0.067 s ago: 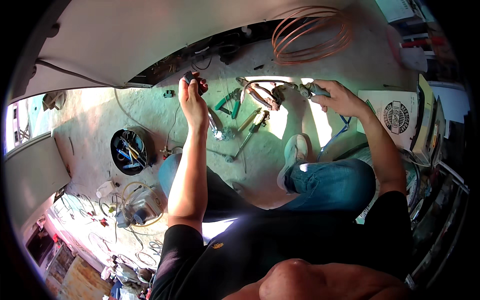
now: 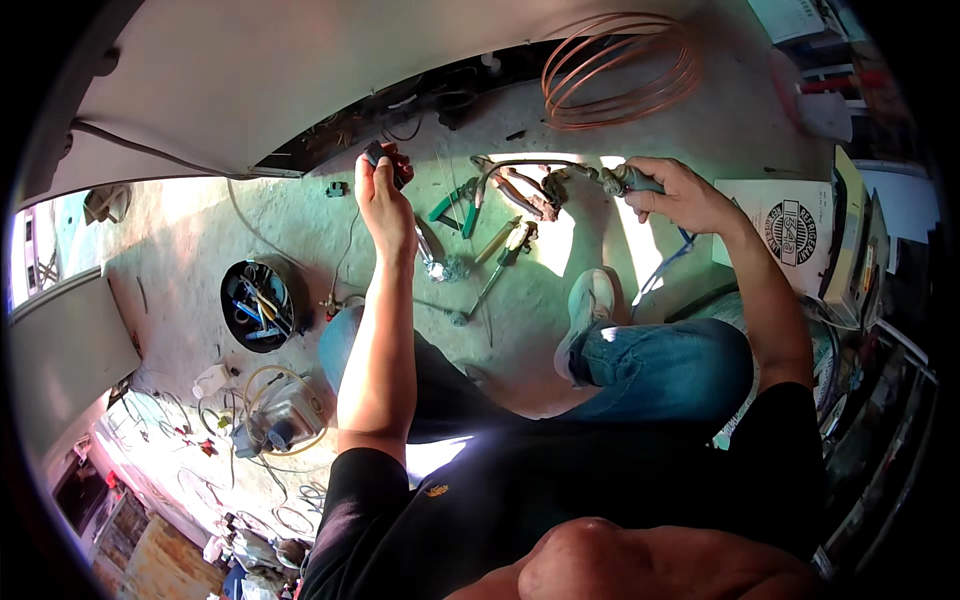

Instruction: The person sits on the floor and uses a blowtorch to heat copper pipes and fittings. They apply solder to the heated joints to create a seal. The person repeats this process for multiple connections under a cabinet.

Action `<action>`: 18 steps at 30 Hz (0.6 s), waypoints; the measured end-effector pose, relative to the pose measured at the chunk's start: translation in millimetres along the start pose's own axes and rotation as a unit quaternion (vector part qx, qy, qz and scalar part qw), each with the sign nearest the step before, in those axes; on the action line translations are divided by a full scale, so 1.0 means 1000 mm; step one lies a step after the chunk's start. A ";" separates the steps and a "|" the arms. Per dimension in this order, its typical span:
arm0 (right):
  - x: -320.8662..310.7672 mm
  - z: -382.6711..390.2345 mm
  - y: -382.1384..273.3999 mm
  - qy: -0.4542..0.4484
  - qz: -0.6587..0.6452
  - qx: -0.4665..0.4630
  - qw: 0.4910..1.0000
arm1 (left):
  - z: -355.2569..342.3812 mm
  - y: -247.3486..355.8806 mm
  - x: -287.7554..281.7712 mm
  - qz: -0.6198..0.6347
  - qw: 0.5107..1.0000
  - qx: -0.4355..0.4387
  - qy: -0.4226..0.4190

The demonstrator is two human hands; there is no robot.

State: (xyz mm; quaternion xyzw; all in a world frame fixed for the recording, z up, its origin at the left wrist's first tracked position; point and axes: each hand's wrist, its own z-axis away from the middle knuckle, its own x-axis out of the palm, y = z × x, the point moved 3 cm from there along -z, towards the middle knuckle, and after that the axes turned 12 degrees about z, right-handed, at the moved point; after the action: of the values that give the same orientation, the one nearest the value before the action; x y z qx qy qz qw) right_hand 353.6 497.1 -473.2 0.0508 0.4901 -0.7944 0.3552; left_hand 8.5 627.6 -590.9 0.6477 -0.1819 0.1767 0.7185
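My left hand [image 2: 384, 200] is closed around a small black block-like object [image 2: 374, 153], its kind unclear, held up near the edge of a large pale panel. My right hand [image 2: 678, 192] grips the grey handle of a gas torch [image 2: 612, 181]. From its valve body a thin bent tube reaches left and curves down, passing over a dark, tangled bundle [image 2: 545, 195]. A blue hose [image 2: 665, 265] hangs below the right hand. Between the hands lie green-handled pliers [image 2: 456, 205] and a screwdriver [image 2: 515, 240] on the floor.
A coil of copper tubing [image 2: 620, 75] lies at the far side. On the left stand a round black tub [image 2: 232, 335] of tools and a clear container [image 2: 288, 408] with yellowish hose. To the right is a white carton [image 2: 735, 215]. My bent knee [image 2: 665, 370] is close by.
My right hand and the torch have shifted very slightly to the right. The left hand keeps its hold.
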 end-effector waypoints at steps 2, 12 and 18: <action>0.002 0.005 -0.020 -0.004 -0.082 -0.003 0.997 | -0.002 -0.002 0.007 0.035 0.999 -0.022 -0.011; 0.058 0.007 0.024 0.110 -0.212 -0.055 0.969 | 0.006 -0.024 0.039 0.103 0.979 -0.124 -0.128; 0.048 0.002 0.025 0.132 -0.288 0.002 0.949 | -0.005 -0.018 0.026 -0.014 0.991 -0.095 -0.096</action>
State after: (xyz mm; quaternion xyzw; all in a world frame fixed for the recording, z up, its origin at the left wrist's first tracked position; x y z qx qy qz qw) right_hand 333.5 463.8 -511.2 0.0131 0.5245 -0.8502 0.0436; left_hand 40.5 630.8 -594.3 0.5929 -0.2572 0.0852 0.7583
